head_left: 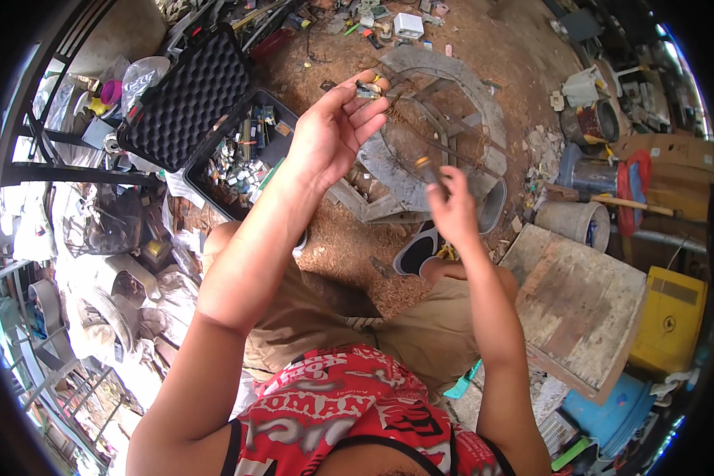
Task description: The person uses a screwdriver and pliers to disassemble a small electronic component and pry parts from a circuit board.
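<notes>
The left arm stretches far ahead, its elbow slightly bent, with the left hand [330, 133] turned palm up near the left rim of a grey ring-shaped frame [481, 99]. Its fingers are partly spread and curved, and a small metallic piece [366, 90] sits at the fingertips; how the thumb meets it is hard to tell. The right arm bends at the elbow and reaches forward on the right, nearer than the left hand. The right hand [454, 208] is closed around a dark-handled tool [430, 171] with an orange end, over the near right part of the frame; the tool is well apart from the small piece.

The frame lies on brown ground [337, 246] strewn with shavings and scraps. To the left, an open black case [230, 208] holds many small electronic parts, its lid [186, 99] lined with bumpy foam. On the far side lies a white box [408, 25]. To the right stand a worn wooden box [575, 305], a yellow case [669, 317] and a pale bucket [559, 220].
</notes>
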The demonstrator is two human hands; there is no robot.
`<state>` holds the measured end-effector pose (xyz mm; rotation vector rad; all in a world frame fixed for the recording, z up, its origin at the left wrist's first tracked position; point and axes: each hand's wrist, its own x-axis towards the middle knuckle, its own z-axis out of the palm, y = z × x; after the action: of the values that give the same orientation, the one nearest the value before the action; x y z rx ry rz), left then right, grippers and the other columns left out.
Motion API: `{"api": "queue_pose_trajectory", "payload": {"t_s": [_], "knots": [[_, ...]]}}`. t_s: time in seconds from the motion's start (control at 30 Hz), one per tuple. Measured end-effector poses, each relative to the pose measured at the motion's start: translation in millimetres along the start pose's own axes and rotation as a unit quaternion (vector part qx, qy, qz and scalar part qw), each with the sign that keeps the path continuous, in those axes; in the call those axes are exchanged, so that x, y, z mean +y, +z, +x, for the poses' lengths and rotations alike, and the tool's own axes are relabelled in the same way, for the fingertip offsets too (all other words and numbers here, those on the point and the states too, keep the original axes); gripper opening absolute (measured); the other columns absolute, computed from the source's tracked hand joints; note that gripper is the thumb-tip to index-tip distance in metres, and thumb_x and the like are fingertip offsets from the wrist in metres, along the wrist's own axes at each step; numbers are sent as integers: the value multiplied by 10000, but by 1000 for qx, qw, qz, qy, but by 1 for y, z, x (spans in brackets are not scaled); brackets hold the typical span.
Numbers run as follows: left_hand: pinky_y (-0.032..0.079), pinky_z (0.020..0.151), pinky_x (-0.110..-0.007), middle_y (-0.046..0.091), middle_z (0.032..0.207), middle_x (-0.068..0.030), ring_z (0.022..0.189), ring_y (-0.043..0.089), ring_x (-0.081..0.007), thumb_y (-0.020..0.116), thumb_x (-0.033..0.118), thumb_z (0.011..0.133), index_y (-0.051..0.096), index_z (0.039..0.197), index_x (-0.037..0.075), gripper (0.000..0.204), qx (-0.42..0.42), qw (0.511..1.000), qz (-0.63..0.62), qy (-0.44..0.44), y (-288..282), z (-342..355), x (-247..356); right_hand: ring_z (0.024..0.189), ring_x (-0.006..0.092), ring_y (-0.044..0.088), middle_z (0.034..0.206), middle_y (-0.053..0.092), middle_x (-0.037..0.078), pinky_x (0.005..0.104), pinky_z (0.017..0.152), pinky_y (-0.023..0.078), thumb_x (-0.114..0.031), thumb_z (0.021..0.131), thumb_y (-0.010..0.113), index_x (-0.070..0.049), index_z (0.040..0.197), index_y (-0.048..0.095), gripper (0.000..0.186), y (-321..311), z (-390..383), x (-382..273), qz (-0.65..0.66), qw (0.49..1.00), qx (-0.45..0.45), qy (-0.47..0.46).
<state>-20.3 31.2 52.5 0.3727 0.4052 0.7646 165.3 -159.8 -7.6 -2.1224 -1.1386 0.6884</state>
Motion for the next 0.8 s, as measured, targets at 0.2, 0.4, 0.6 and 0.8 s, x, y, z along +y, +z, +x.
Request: {"api": "queue_pose_trajectory", "payload": {"t_s": [0.2,0.4,0.6,0.8], "knots": [[588,860,-289,651,1164,-165,1007,682,-204,470,184,1006,520,1301,-35,371,-10,1000,19,-14,4,2,-3,823,111,614,1012,672,105,264,703,510,-243,935,653,-41,1087,602,258,-49,-14,-43,420,904,-40,66],[590,850,-284,662,1145,-147,989,688,-195,462,179,1016,516,1314,-44,376,7,993,115,29,9,-3,-7,1023,355,595,1205,586,167,461,906,477,-127,829,696,-3,1008,658,221,-55,-12,-99,-144,964,73,-211],[588,830,-279,673,1122,-114,915,696,-160,483,151,1017,535,1306,-39,350,3,987,155,46,12,-6,-8,1270,340,462,1423,462,159,481,1073,349,-47,700,681,-9,1102,663,405,-63,3,-113,-327,896,100,-284],[572,834,-271,686,1100,-81,872,686,-129,524,155,1008,566,1294,-13,334,12,981,189,49,15,-7,-9,1277,332,459,1422,466,158,473,1062,361,-50,703,686,-12,1115,663,414,-62,4,-113,-332,894,94,-287]]}}
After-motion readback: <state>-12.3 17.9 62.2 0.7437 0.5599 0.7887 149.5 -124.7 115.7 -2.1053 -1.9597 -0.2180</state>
